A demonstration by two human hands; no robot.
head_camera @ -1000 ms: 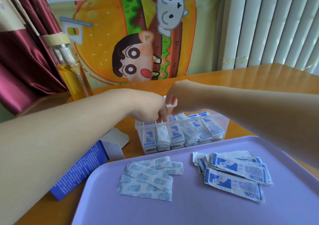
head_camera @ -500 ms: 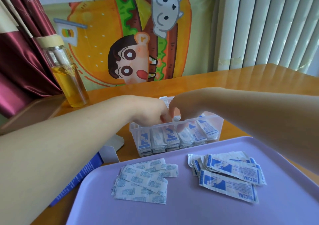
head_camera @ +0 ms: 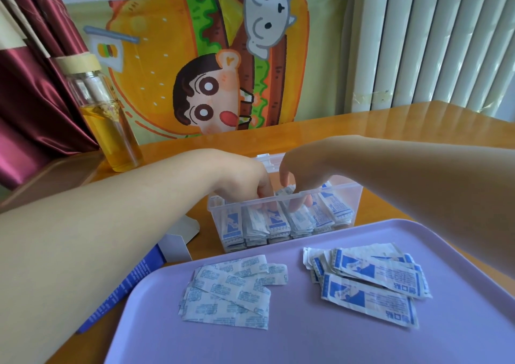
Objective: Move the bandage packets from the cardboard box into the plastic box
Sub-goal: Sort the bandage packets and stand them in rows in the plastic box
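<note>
– Over the glossy orange-brown wooden table point(head_camera: 418, 123), in the head view, what do we find changed?

– Both hands sit lower than a second ago. Then our left hand point(head_camera: 245, 179) and right hand point(head_camera: 302, 172) hung above the rim of the clear rectangular plastic box point(head_camera: 345, 188), the right one holding something white. Now the fingers of both reach down inside it, among the white-and-blue paper bandage packets point(head_camera: 267, 221).

– And the fingers themselves?

– The left hand's curl downward and blur behind the near wall, so we cannot tell whether they pinch anything. The right hand's fingertips point(head_camera: 299, 206) show through the wall, bent down onto the packet tops. One packet stands up between the two hands, yet whether either hand grips it we cannot tell.

– What does that mean for the job?

– We judge that a packet is being tucked into its row, so this delivery is nearly done.

– What do the containers hold?

– The plastic box holds several upright rows, packed close. The flat lilac plastic tray point(head_camera: 306, 344) nearer us carries two loose piles, well apart: small pale packets point(head_camera: 231, 291) on the left, larger blue-printed ones point(head_camera: 367, 277) on the right. The blue-and-white cardboard box point(head_camera: 122, 288) lies open at the left, partly under our left forearm, its inside hidden.

– So plenty remains?

– We think so: the tray's piles are not yet in the plastic box.
</note>
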